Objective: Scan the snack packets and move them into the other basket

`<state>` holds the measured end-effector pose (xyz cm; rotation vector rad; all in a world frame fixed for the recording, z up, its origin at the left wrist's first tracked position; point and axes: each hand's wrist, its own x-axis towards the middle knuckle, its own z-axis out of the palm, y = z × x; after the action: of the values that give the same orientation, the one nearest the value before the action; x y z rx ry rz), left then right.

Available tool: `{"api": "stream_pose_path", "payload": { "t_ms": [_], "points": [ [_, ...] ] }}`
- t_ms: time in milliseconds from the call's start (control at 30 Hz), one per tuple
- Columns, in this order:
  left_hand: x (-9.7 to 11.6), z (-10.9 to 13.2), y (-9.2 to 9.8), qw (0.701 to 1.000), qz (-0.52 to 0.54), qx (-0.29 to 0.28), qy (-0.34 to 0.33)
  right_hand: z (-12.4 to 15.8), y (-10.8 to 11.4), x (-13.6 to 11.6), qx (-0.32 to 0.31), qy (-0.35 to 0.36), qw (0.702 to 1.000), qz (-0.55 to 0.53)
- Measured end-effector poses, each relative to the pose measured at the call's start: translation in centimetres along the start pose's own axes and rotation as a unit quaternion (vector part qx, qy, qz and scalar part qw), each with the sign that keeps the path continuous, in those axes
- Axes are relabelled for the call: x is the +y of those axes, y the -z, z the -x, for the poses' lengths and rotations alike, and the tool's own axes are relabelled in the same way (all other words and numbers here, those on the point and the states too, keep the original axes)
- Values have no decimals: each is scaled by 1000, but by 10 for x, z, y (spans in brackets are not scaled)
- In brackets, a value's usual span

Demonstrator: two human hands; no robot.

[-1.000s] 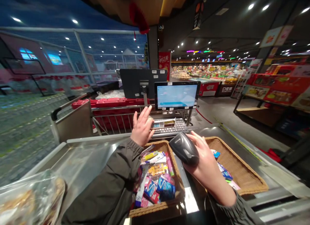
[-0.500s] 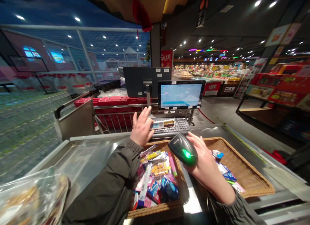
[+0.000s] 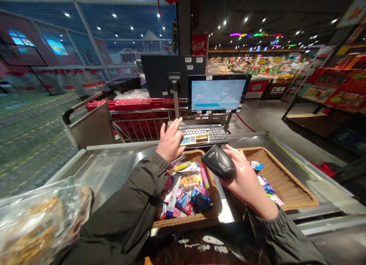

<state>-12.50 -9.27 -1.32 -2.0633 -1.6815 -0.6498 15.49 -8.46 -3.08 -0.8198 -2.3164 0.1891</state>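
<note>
My right hand [image 3: 243,177] grips a black handheld barcode scanner [image 3: 219,162] over the gap between two wicker baskets. My left hand [image 3: 169,142] holds a small flat colourful pack [image 3: 195,139] out in front of the scanner, just above the keyboard [image 3: 204,131]; its fingers are stretched along the pack. The left basket [image 3: 197,218] is full of small sweet and gum packs. The right basket [image 3: 288,185] holds a few packs along its left side.
A lit checkout screen [image 3: 217,93] and the back of a second monitor [image 3: 171,74] stand behind the keyboard. Red shopping baskets [image 3: 134,105] sit beyond a metal rail. A clear bag of food [image 3: 40,219] lies at lower left on the steel counter [image 3: 108,170].
The scanner's green light, lit half a second ago, is off now. The view has tilted down, and both hands sit slightly closer to the keyboard with the pack still held out.
</note>
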Motion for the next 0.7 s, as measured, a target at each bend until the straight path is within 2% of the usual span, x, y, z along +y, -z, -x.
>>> {"api": "stream_pose_path", "payload": {
  "t_ms": [233, 433, 567, 700],
  "points": [
    [-4, 40, -32, 992, 19, -126, -23, 17, -9, 10, -57, -40, 998, -1],
    [-5, 84, -59, 964, 67, -256, -12, 27, -18, 13, -86, -41, 995, -20],
    [-7, 103, -72, 948, 92, -306, 6, 31, -27, 15, -107, -16, 993, -47],
    [-11, 110, -75, 935, 68, -348, 9, 38, -31, 19, -132, -31, 989, -52]
  ]
}}
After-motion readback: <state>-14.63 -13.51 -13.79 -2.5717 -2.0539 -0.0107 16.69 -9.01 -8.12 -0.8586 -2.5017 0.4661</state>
